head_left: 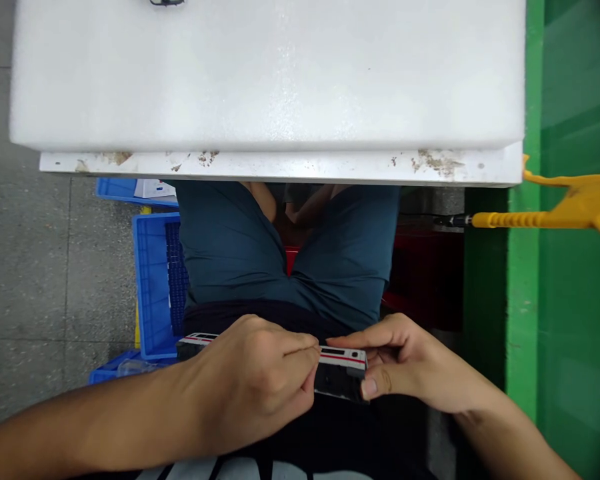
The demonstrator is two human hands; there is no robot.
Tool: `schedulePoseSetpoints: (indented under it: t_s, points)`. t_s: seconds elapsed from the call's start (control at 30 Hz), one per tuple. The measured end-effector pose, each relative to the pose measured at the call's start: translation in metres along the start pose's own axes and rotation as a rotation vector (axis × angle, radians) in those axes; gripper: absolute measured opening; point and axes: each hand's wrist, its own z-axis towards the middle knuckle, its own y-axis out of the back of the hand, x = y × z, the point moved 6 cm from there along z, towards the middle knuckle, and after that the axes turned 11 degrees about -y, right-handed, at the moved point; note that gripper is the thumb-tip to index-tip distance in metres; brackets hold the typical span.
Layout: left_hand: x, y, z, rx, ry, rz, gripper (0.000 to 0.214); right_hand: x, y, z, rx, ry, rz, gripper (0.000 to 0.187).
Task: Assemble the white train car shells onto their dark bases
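Note:
Both my hands hold a long narrow part [341, 360] with a white top, a red stripe and a dark underside, close over my lap. My left hand [253, 383] is closed around its middle, fingers pinched toward the top edge. My right hand [405, 363] grips the right end, thumb under it and forefinger along the top. The left end of the part [197, 339] sticks out past my left hand. My legs in blue-grey shorts [230, 247] are below.
A white foam-topped table [265, 73] fills the upper half, its worn front edge [280, 167] near my knees. Blue plastic crates [153, 287] stand on the floor at left. A yellow tool [545, 217] juts in from the right beside a green surface [575, 300].

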Motion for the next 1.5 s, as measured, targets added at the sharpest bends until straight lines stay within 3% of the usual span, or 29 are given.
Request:
schedulePoseSetpoints:
  t_s: [0.13, 0.3, 0.57, 0.87, 0.97, 1.1, 1.17, 1.33, 1.5]
  points:
    - [0.000, -0.002, -0.004, 0.029, 0.036, -0.034, 0.021, -0.002, 0.003, 0.002, -0.019, -0.007, 0.019, 0.053]
    - [0.010, -0.015, -0.011, -0.029, 0.026, -0.056, 0.031, -0.003, 0.009, 0.004, -0.073, 0.012, -0.001, 0.050]
    - [0.007, -0.019, -0.010, -0.104, -0.164, 0.047, 0.034, -0.001, 0.008, 0.005, -0.093, 0.001, 0.007, 0.047]
    - [0.013, -0.028, -0.010, -0.140, -0.225, 0.129, 0.036, -0.002, 0.013, 0.005, -0.160, 0.030, -0.024, 0.039]
    - [0.021, -0.033, -0.008, -0.124, -0.198, 0.102, 0.031, 0.006, 0.016, -0.003, -0.259, 0.056, -0.221, 0.038]
    - [0.037, -0.049, -0.006, 0.011, -0.059, 0.026, 0.025, 0.024, 0.018, -0.018, -0.554, 0.170, -0.818, 0.040]
    - [0.042, -0.054, -0.008, 0.062, 0.008, -0.032, 0.027, 0.026, 0.013, -0.018, -0.600, 0.203, -1.033, 0.041]
    - [0.055, -0.056, -0.022, 0.136, 0.192, -0.185, 0.051, 0.023, 0.004, -0.009, -0.517, 0.298, -1.116, 0.038]
    - [0.054, -0.054, -0.028, 0.148, 0.222, -0.155, 0.054, 0.024, 0.003, -0.010, -0.550, 0.336, -1.131, 0.041]
